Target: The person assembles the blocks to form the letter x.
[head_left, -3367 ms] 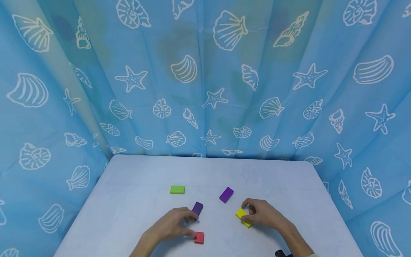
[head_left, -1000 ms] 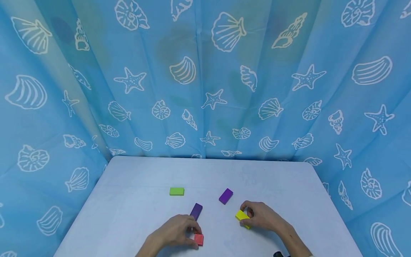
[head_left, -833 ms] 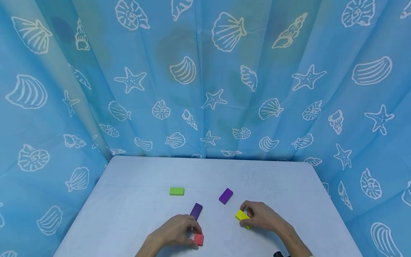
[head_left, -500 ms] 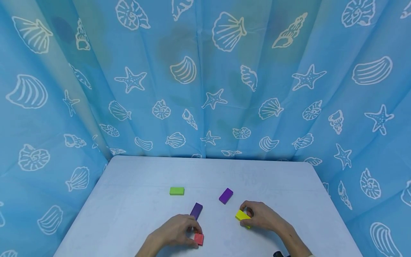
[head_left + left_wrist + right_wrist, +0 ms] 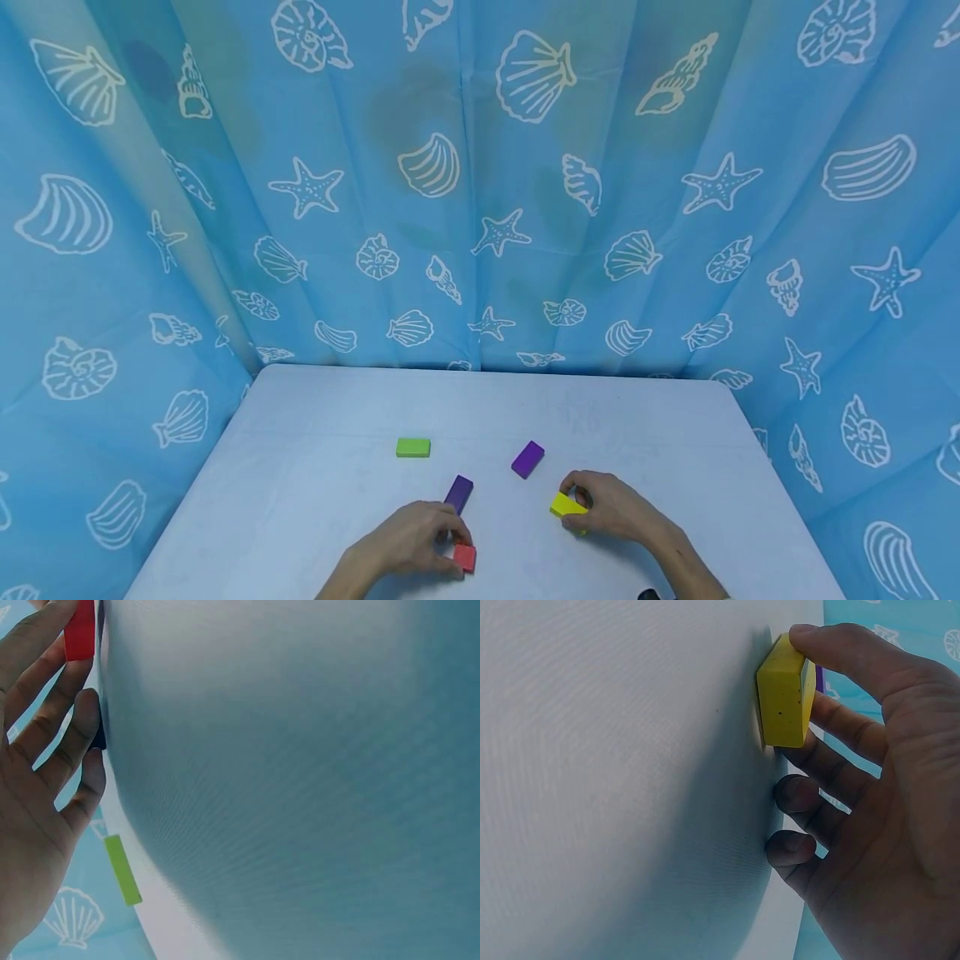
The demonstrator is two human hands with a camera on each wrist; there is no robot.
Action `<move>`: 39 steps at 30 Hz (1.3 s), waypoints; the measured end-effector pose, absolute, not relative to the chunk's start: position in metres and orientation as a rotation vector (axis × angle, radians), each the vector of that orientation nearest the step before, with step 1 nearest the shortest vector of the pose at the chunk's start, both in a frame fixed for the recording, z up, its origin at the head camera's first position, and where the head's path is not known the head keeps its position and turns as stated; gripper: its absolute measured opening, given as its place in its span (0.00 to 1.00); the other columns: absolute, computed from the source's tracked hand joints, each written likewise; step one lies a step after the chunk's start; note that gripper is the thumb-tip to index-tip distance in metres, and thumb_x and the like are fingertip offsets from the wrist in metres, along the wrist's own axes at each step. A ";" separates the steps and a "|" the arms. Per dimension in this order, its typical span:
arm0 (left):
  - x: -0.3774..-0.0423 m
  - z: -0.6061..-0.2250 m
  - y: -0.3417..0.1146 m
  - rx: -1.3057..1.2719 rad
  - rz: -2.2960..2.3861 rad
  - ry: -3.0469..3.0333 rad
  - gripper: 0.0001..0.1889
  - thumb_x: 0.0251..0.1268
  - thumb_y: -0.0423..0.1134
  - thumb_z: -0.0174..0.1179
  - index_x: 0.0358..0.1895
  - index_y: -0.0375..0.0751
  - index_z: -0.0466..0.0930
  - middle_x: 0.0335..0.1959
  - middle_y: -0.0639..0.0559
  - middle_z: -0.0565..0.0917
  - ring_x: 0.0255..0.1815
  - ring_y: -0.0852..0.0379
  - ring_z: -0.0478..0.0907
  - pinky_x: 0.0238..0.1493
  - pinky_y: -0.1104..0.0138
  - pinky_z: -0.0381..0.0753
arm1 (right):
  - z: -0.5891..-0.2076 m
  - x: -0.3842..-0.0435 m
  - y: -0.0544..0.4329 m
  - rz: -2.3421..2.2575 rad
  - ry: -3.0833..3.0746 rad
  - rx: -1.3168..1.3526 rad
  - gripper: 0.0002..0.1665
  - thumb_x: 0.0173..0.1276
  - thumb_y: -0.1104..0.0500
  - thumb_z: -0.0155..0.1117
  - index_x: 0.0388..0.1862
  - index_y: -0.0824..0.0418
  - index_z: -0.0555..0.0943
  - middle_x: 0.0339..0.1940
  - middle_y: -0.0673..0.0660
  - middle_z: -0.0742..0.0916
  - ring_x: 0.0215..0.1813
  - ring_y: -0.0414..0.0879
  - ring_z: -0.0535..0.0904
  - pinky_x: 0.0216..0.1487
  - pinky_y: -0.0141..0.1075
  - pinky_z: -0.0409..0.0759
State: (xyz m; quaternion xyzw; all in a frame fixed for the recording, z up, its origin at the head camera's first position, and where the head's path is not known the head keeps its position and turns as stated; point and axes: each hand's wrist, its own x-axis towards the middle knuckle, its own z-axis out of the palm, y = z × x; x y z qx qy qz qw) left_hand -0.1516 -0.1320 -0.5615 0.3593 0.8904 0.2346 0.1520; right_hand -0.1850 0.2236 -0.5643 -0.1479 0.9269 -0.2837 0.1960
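Observation:
My left hand (image 5: 411,537) pinches a small red block (image 5: 465,557) between thumb and fingers, low in the middle of the head view. In the left wrist view the same red block (image 5: 79,631) sits at the fingertips. Just beyond those fingers lies a dark purple block (image 5: 460,492), partly covered by the hand. To the right, my right hand (image 5: 617,505) holds a yellow block (image 5: 567,505) by its edges, its thumb on the near side. The right wrist view shows the yellow block (image 5: 783,705) at the white tabletop, its lower edge close to the surface.
A lime green block (image 5: 413,448) lies farther back on the white table (image 5: 322,408). Another purple block (image 5: 528,460) rests at an angle between the hands, farther back. A blue shell-print curtain (image 5: 480,167) surrounds the table. A small black object (image 5: 648,594) shows by the right forearm.
Since the oldest frame, my left hand has shifted right and its fingers have come together on the red block. The right hand stays on the yellow block, which has tilted slightly.

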 end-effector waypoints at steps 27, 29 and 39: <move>-0.158 -0.550 -0.125 0.935 0.643 2.566 0.17 0.54 0.58 0.73 0.48 0.67 0.85 0.37 0.75 0.77 0.39 0.72 0.74 0.46 0.71 0.76 | -0.561 -0.186 0.219 -0.775 2.594 -0.383 0.25 0.58 0.45 0.77 0.51 0.51 0.82 0.33 0.47 0.78 0.39 0.44 0.73 0.40 0.38 0.73; -0.160 -0.548 -0.124 0.919 0.638 2.561 0.17 0.54 0.58 0.73 0.48 0.67 0.85 0.37 0.74 0.77 0.39 0.71 0.73 0.46 0.70 0.76 | -0.562 -0.186 0.218 -0.775 2.595 -0.376 0.25 0.57 0.45 0.77 0.51 0.51 0.82 0.33 0.48 0.78 0.38 0.44 0.73 0.40 0.38 0.73; -0.168 -0.549 -0.115 0.934 0.644 2.564 0.17 0.55 0.59 0.73 0.49 0.67 0.85 0.36 0.71 0.78 0.38 0.68 0.73 0.43 0.73 0.74 | -0.561 -0.187 0.214 -0.778 2.593 -0.392 0.24 0.58 0.45 0.77 0.51 0.49 0.82 0.34 0.47 0.79 0.39 0.43 0.73 0.42 0.37 0.74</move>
